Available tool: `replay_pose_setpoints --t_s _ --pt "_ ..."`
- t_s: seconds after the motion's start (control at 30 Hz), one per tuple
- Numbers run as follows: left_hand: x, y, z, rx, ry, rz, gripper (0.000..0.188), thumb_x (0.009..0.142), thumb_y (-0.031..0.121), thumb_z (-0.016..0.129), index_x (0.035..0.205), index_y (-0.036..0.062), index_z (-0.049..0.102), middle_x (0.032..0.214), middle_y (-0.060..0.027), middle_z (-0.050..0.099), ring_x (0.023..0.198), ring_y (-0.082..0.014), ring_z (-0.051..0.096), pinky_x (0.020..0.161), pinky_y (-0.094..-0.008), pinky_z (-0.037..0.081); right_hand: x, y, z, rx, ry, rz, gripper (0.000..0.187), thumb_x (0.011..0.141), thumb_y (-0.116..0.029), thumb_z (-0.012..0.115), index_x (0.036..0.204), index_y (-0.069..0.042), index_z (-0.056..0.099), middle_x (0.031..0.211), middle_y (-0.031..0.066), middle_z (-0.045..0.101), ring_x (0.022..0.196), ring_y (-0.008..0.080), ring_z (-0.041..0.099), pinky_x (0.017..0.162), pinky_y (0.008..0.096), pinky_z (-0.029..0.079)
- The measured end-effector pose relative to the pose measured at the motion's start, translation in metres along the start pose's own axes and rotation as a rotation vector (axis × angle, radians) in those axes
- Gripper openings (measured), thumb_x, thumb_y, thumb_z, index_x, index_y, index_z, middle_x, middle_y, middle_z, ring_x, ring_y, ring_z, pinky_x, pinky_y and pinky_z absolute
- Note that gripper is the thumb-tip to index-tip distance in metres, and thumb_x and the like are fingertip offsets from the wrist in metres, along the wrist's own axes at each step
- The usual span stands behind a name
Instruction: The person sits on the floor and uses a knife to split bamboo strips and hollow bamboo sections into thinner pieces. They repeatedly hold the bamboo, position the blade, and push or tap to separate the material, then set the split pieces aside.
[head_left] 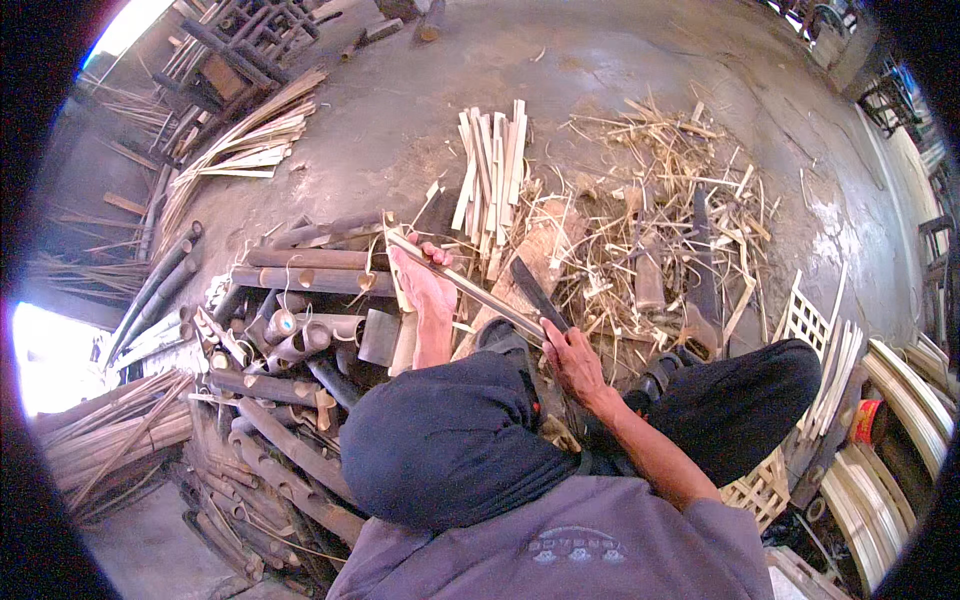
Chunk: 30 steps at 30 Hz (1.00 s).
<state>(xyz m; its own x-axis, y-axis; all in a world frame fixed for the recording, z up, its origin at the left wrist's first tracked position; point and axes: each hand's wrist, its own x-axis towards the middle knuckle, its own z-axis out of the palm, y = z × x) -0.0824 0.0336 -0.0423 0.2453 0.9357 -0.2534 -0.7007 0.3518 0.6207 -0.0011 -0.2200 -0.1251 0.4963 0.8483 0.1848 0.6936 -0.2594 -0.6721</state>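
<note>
A long bamboo strip slants across in front of my knees. Its far end rests in my left hand, whose fingers curl over it. At the strip's near end, my right hand is closed round the handle of a knife. The dark knife blade points forward and left, beside the strip; the handle is mostly hidden by the fingers. Beneath the blade lies a worn wooden block. Just beyond my left hand lies a bundle of pale split strips on the floor.
Bamboo shavings are heaped at front right. Cut bamboo poles are piled on my left, with more strips farther off. Curved pale slats and a woven lattice piece stand on my right.
</note>
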Motion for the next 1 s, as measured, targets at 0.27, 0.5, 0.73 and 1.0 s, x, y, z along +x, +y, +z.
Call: replay_pose_setpoints --t_s 0.27,0.5,0.73,1.0 --pt "0.013 0.010 0.003 0.019 -0.135 -0.131 0.049 0.099 0.053 0.031 0.091 0.0080 0.050 0.061 0.0008 0.038 0.052 -0.0106 0.037 0.049 -0.0258 0.031 -0.002 0.007 -0.002 0.151 -0.089 0.005 0.032 0.095 -0.025 0.051 0.126 -0.015 0.050 0.080 0.0118 0.052 0.072 0.0304 0.056 0.064 0.0397 0.045" --pt "-0.010 0.010 0.023 0.316 -0.001 0.128 0.053 0.094 0.058 0.041 0.081 0.0076 0.050 0.051 0.0044 0.030 0.042 -0.0069 0.029 0.037 -0.0220 0.023 0.003 0.014 0.006 0.457 -0.507 0.320 0.031 0.097 -0.031 0.049 0.091 -0.004 0.061 0.070 0.0071 0.062 0.066 0.0192 0.062 0.063 0.0336 0.048" --pt "-0.022 -0.012 0.015 0.556 0.063 0.453 0.043 0.097 0.046 0.046 0.078 0.0068 0.048 0.053 0.0044 0.036 0.040 -0.0050 0.032 0.036 -0.0226 0.025 -0.001 -0.007 -0.006 0.573 -0.598 0.480 0.041 0.097 -0.039 0.047 0.078 -0.004 0.056 0.061 -0.0003 0.051 0.059 0.0085 0.050 0.057 0.0248 0.043" --pt "0.005 -0.004 -0.011 0.290 -0.039 -0.301 0.055 0.093 0.059 0.041 0.110 0.0080 0.049 0.094 -0.0112 0.057 0.083 -0.0211 0.059 0.070 -0.0360 0.052 0.022 0.005 -0.018 0.524 -0.176 0.349 0.042 0.098 -0.040 0.040 0.090 -0.003 0.056 0.073 0.0145 0.056 0.069 0.0276 0.055 0.066 0.0394 0.044"
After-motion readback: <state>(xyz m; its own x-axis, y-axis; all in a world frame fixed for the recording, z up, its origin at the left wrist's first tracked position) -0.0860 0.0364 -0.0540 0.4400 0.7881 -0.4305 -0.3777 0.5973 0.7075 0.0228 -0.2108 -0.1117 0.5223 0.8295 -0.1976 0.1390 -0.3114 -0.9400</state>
